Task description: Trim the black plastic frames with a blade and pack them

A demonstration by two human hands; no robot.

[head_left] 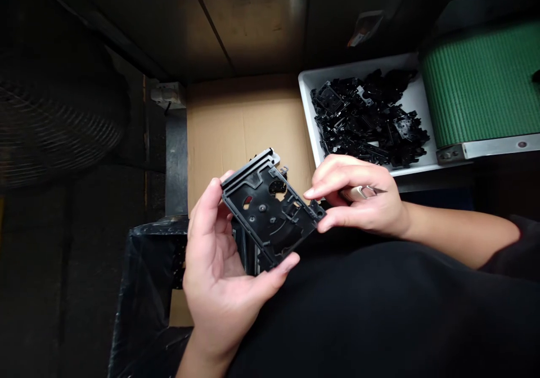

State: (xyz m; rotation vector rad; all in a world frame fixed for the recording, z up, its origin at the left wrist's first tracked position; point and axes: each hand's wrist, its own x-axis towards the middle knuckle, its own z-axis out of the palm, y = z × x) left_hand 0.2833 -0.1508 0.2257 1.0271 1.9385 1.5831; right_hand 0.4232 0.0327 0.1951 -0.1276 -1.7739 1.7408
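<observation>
A flat black moulded plastic frame (270, 209) with several holes and ribs lies across the fingers of my left hand (215, 271), its thumb pressing the frame's upper edge. My right hand (358, 198) is at the frame's right corner, with the fingertips close to or touching it. That hand grips a small craft knife with a silver handle (358, 193), its dark tip pointing right past my fingers. The blade's edge is too small to make out.
A white tray (363, 63) heaped with several black plastic parts (367, 119) stands just beyond my right hand. Further right runs a green ribbed conveyor belt (481, 80). A cardboard sheet (236, 125) lies ahead, a black-lined bin (143, 293) below left, and a dark fan (54, 119) far left.
</observation>
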